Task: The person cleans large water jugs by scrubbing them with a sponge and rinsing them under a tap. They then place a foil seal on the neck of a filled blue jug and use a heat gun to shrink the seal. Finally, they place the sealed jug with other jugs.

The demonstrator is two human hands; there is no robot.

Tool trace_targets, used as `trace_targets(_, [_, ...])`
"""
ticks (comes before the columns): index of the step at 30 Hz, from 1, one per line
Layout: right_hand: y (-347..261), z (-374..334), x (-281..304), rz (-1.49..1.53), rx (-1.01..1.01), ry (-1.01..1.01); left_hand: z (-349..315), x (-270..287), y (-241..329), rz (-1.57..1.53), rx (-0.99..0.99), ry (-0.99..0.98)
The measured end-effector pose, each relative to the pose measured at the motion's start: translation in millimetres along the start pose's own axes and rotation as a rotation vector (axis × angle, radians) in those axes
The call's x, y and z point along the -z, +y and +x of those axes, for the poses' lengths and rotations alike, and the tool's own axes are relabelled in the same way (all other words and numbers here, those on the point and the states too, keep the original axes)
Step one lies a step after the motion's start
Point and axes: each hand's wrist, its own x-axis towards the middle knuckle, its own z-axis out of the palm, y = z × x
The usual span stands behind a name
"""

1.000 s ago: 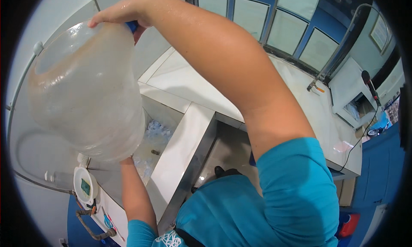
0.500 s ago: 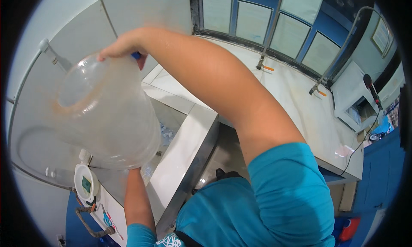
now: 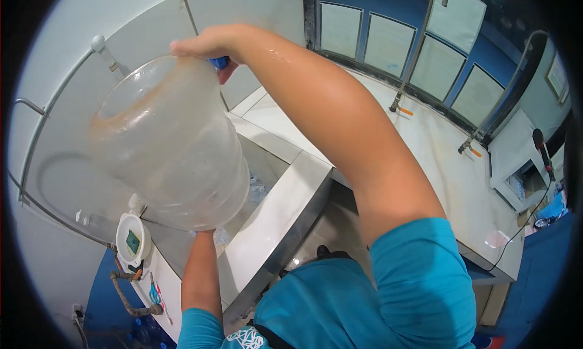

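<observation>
A big clear plastic water jug (image 3: pixel 170 149) is held up and tilted over a tiled basin (image 3: pixel 273 227). My right hand (image 3: pixel 206 45) grips its neck at the top, where a blue cap (image 3: pixel 220 62) shows under my fingers. My left forearm rises from below, and my left hand (image 3: pixel 203 237) presses against the jug's lower side, mostly hidden behind it. The jug's walls are cloudy, with a brownish ring near its base.
Water glints in the basin (image 3: pixel 258 188) beneath the jug. At its left corner sit a white round dish with a green pad (image 3: pixel 132 240) and a grey hose (image 3: pixel 124 294). A white counter (image 3: pixel 437 161) with two taps (image 3: pixel 398 103) runs under blue-framed windows.
The jug has shifted right and lower in the view, a little farther from the camera, with both hands keeping their hold on it.
</observation>
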Motion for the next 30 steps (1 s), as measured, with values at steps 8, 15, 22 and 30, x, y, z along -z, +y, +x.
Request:
trace_targets(8, [67, -8, -26, 0.425, 0.292, 0.350, 12, -1, 17, -0.322, 0.167, -0.069])
trace_targets(15, [103, -32, -12, 0.401, 0.407, 0.458, 32, 19, 23, -0.251, 0.105, -0.174])
trace_targets(22, [216, -65, -5, 0.074, 0.341, 0.482, 123, 62, 115, -0.861, 0.640, -0.102])
trace_targets(30, [437, -185, -65, -0.389, -0.180, 0.338, 156, 61, 169, -0.862, 0.710, -0.102])
